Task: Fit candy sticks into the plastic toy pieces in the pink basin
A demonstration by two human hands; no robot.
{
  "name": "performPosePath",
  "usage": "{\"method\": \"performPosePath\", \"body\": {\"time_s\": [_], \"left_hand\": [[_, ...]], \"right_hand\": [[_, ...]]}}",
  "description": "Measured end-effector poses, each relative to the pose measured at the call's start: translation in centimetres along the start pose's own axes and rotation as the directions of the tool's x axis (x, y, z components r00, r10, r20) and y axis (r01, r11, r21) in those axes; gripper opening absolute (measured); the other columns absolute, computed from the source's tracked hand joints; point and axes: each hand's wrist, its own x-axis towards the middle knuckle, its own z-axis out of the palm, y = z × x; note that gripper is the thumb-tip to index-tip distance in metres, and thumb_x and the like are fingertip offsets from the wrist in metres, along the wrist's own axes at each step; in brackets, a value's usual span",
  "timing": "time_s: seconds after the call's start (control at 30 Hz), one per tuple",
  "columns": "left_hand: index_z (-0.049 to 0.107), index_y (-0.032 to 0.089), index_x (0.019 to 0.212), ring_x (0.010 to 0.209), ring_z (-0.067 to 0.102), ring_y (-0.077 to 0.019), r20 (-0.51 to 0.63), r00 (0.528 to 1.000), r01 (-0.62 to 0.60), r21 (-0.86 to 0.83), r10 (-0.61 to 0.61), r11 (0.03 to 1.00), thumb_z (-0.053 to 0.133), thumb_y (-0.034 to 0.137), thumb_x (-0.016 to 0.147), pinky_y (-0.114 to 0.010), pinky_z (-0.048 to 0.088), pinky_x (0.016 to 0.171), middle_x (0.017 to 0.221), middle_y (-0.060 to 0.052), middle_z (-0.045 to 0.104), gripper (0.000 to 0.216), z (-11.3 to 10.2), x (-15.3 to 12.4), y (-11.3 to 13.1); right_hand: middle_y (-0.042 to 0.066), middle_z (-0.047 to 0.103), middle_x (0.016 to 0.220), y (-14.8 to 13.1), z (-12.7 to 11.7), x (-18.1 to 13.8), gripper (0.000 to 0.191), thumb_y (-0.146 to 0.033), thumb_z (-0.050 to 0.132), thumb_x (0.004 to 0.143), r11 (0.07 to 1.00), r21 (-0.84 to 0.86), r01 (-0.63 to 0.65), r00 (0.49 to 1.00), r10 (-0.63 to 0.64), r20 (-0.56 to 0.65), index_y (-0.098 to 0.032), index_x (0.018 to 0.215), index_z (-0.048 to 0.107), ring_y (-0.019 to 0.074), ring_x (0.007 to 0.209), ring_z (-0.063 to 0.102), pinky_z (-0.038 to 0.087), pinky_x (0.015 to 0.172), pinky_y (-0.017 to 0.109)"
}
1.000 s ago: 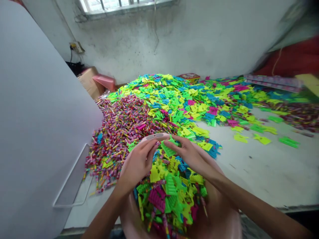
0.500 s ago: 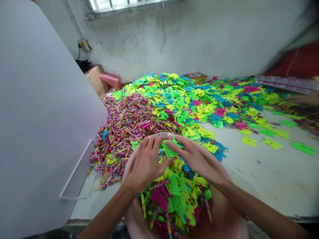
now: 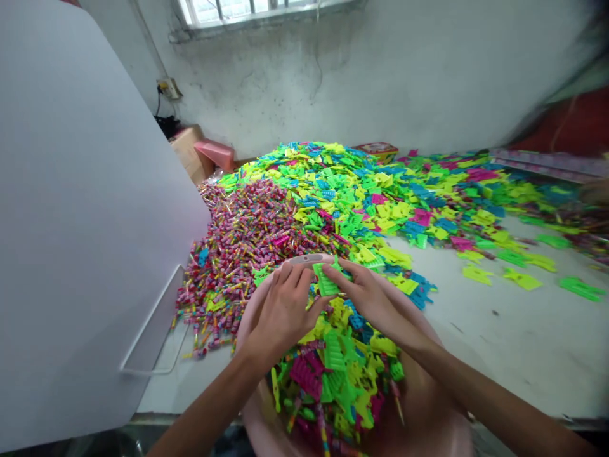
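A pink basin (image 3: 445, 374) stands in front of me, holding a jumble of ridged plastic pieces and small wrapped sticks. Over its far side a green ridged plastic piece (image 3: 326, 282) is held between both hands. My right hand (image 3: 368, 295) pinches it from the right, index finger lying across its face. From the left, my left hand (image 3: 288, 304) closes on the piece's edge, thumb below and fingers bent; its fingertips are partly hidden. Beneath the hands lie yellow, blue and green pieces, and a magenta piece (image 3: 307, 376) sits nearer to me.
Behind the basin rises a heap of coloured plastic pieces (image 3: 328, 171), beside a pile of small wrapped sticks (image 3: 252, 222). A large white panel (image 3: 95, 222) stands at left. Several loose pieces lie on the white table (image 3: 504, 343). Another person's hand (image 3: 594, 190) shows blurred at far right.
Both hands keep hold of the green piece and have barely moved. The whole view has shifted slightly. At far right, the other person's blurred hand has drawn back toward the edge.
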Motion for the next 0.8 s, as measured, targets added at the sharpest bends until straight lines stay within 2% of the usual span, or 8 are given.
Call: {"method": "performPosePath", "body": {"time_s": [0.13, 0.3, 0.4, 0.5, 0.6, 0.67, 0.8], "left_hand": [[0.055, 0.017, 0.106, 0.107, 0.057, -0.0317, -0.013, 1.000, 0.010, -0.007, -0.010, 1.000, 0.060, 0.043, 0.097, -0.049, 0.047, 0.096, 0.108, -0.011, 0.063, 0.027, 0.4, 0.0, -0.3], [0.057, 0.018, 0.110, 0.108, 0.057, -0.0312, -0.041, 0.999, 0.017, -0.064, -0.020, 0.998, 0.063, 0.046, 0.094, -0.047, 0.047, 0.094, 0.111, -0.011, 0.065, 0.032, 0.3, 0.2, -0.4], [0.059, 0.020, 0.115, 0.105, 0.058, -0.0294, -0.114, 0.991, 0.056, -0.139, -0.072, 0.989, 0.062, 0.044, 0.096, -0.047, 0.045, 0.094, 0.109, -0.010, 0.066, 0.031, 0.0, 0.3, -0.8], [0.062, 0.020, 0.109, 0.101, 0.059, -0.0275, -0.248, 0.956, 0.082, -0.288, -0.157, 0.954, 0.059, 0.037, 0.098, -0.045, 0.044, 0.093, 0.101, -0.008, 0.068, 0.021, -0.2, 0.4, -1.3], [0.064, 0.020, 0.104, 0.099, 0.062, -0.0251, -0.344, 0.915, 0.085, -0.349, -0.212, 0.933, 0.056, 0.031, 0.100, -0.042, 0.047, 0.091, 0.098, -0.008, 0.070, 0.014, -1.1, 0.3, -1.6], [0.064, 0.021, 0.104, 0.099, 0.062, -0.0236, -0.397, 0.883, 0.095, -0.373, -0.251, 0.923, 0.052, 0.030, 0.101, -0.039, 0.049, 0.089, 0.099, -0.007, 0.070, 0.015, -2.3, 0.0, -1.4], [0.066, 0.023, 0.106, 0.102, 0.063, -0.0219, -0.454, 0.804, 0.100, -0.535, -0.385, 0.839, 0.053, 0.032, 0.101, -0.037, 0.048, 0.092, 0.104, -0.005, 0.070, 0.017, -5.7, -1.7, -1.0]], "right_hand": [[0.004, 0.075, 0.099, 0.2, 0.0, 0.1, 0.039, -0.058, 0.056, 0.093, 1.000, -0.023, -0.008, 1.000, 0.008, -0.029, -0.021, 0.098, 0.069, 0.0245, 0.088, 0.066, 0.053, 0.076, 0.032], [0.003, 0.072, 0.081, 0.6, -0.2, 0.4, 0.042, -0.059, 0.060, 0.090, 0.997, -0.069, -0.027, 0.997, 0.022, -0.068, -0.018, 0.091, 0.071, 0.0236, 0.075, 0.064, 0.052, 0.066, 0.033], [0.004, 0.074, 0.086, 0.7, -0.4, 0.5, 0.045, -0.061, 0.059, 0.090, 0.998, -0.063, -0.009, 0.998, 0.005, -0.068, -0.019, 0.094, 0.073, 0.0254, 0.078, 0.067, 0.054, 0.069, 0.035], [0.006, 0.077, 0.093, 0.6, -0.6, 0.5, 0.042, -0.059, 0.058, 0.091, 0.998, -0.056, 0.032, 0.998, -0.035, -0.045, -0.020, 0.092, 0.074, 0.0279, 0.088, 0.071, 0.055, 0.079, 0.037], [0.008, 0.078, 0.089, 0.7, -0.7, 0.7, 0.041, -0.060, 0.061, 0.088, 0.996, -0.072, 0.058, 0.997, -0.061, -0.044, -0.021, 0.088, 0.075, 0.0305, 0.085, 0.073, 0.057, 0.078, 0.038], [0.009, 0.079, 0.088, 0.8, -0.7, 0.9, 0.042, -0.062, 0.064, 0.084, 0.995, -0.080, 0.065, 0.997, -0.068, -0.037, -0.022, 0.088, 0.076, 0.0328, 0.083, 0.074, 0.059, 0.075, 0.040], [0.010, 0.081, 0.089, 1.4, -0.7, 1.3, 0.043, -0.067, 0.067, 0.075, 0.995, -0.087, 0.037, 0.999, -0.038, -0.004, -0.027, 0.084, 0.078, 0.0382, 0.086, 0.076, 0.061, 0.073, 0.044]]}}
